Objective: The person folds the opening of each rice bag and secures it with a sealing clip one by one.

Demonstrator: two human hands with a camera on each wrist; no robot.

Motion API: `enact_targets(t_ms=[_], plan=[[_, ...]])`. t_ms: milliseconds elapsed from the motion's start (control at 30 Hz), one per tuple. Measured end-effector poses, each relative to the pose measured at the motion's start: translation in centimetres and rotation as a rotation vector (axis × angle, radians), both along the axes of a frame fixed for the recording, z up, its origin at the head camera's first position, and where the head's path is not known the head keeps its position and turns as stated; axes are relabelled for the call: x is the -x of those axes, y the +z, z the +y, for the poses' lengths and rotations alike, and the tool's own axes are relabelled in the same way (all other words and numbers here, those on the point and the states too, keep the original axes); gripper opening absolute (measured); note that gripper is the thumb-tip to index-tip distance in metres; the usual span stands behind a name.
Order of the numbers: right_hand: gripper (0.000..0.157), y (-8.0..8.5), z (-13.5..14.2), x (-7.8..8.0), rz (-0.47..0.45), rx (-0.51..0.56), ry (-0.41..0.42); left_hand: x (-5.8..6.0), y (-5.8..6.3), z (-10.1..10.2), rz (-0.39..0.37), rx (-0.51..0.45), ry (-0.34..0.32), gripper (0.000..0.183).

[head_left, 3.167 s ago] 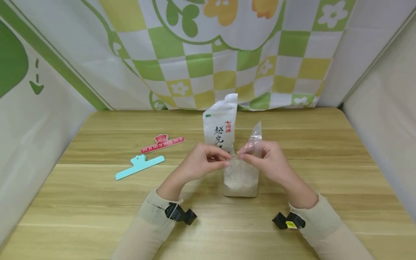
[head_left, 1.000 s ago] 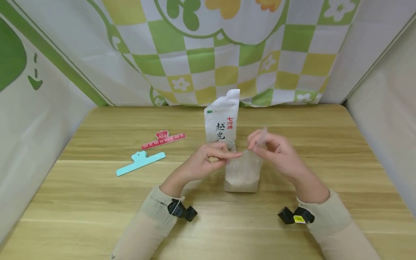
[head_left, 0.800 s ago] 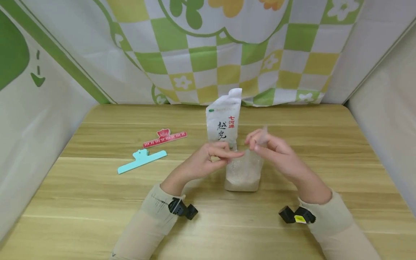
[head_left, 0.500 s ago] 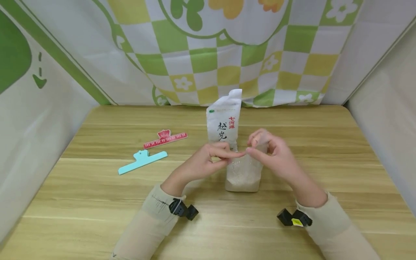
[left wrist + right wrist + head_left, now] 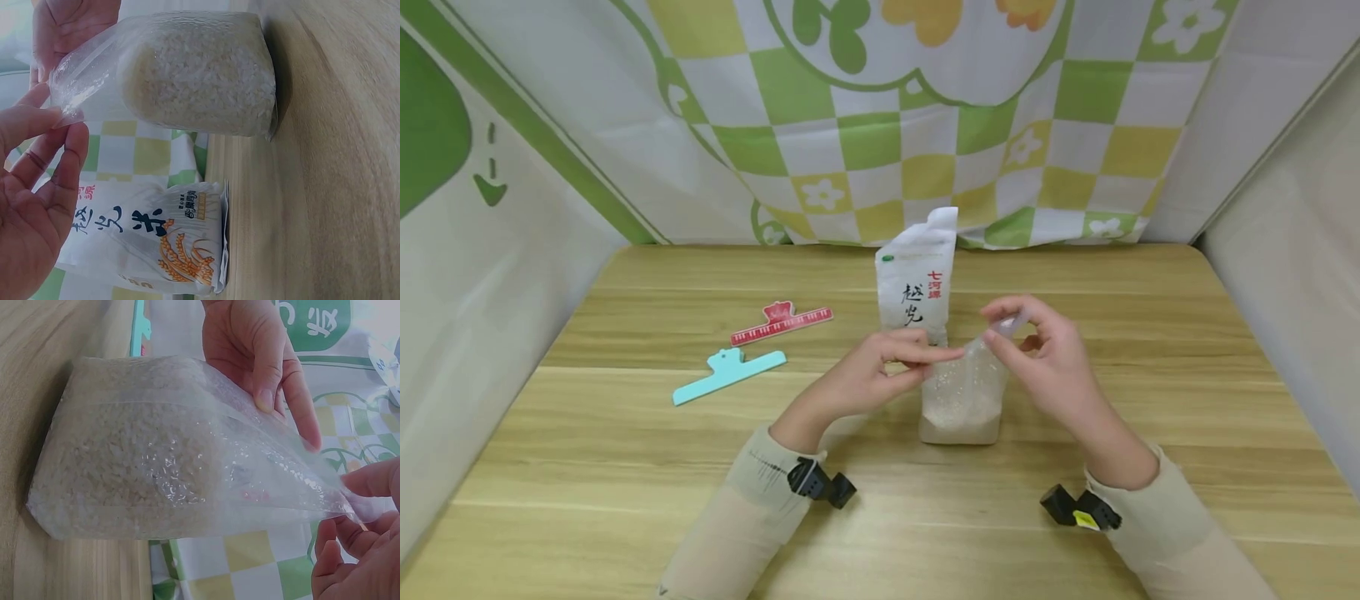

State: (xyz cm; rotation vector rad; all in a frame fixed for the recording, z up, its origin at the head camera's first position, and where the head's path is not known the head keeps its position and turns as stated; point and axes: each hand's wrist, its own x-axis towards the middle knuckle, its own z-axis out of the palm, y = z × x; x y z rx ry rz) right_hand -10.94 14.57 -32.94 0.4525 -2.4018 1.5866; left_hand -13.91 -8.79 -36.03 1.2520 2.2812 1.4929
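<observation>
A clear plastic bag of white rice (image 5: 962, 404) stands upright on the table, its loose top drawn up between both hands. My left hand (image 5: 883, 367) pinches the bag's upper left edge, with the index finger stretched along the top. At the upper right, my right hand (image 5: 1054, 358) pinches the plastic between thumb and fingers. The right wrist view shows the right fingertips (image 5: 350, 531) gathering the film into a narrow fold. The rice (image 5: 200, 75) fills the lower part of the bag, below slack film. Close behind stands a white printed rice bag (image 5: 913, 279), partly hidden by my left hand.
A red sealing clip (image 5: 782, 324) with a piano-key pattern lies on the wooden table (image 5: 587, 500) to the left. Nearer me is a light blue sealing clip (image 5: 728, 377). A checked cloth (image 5: 868, 137) hangs behind the table.
My left index finger has straightened along the bag's top. My right hand has shifted its grip on the upper right film, which now shows slanting up between its thumb and fingers.
</observation>
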Motion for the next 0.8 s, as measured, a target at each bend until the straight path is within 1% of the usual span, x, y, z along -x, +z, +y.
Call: enact_targets(t_ms=[167,300,400,467,533,567,667,733,800], plan=[[0.019,0.2,0.1,-0.1,-0.029,0.024,-0.003,0.1,-0.1,-0.1,-0.003,-0.004,-0.004,0.031],[0.017,0.4,0.4,-0.1,-0.071,0.074,-0.002,0.1,-0.3,-0.2,-0.009,-0.007,-0.008,0.029],[0.017,0.7,0.7,-0.1,-0.068,0.101,0.001,0.1,-0.4,-0.3,-0.013,-0.008,-0.006,0.029],[0.016,0.9,1.0,-0.1,-0.05,0.094,0.006,0.1,-0.4,-0.4,-0.01,-0.006,-0.003,0.03],[0.014,1.1,1.2,-0.1,-0.017,0.063,0.002,0.1,-0.3,-0.3,-0.001,0.003,0.004,0.034],[0.013,1.1,1.4,0.0,0.01,0.031,-0.006,0.1,-0.3,-0.3,0.001,0.008,0.008,0.037],[0.013,1.2,1.6,0.0,0.112,-0.107,-0.038,0.1,-0.1,-0.1,-0.004,0.027,0.018,0.043],[0.015,1.3,1.6,-0.1,0.188,-0.198,-0.061,0.1,0.0,-0.1,-0.015,0.037,0.025,0.042],[0.016,1.2,1.5,-0.1,0.246,-0.257,-0.072,0.1,0.1,0.0,-0.027,0.044,0.031,0.037]])
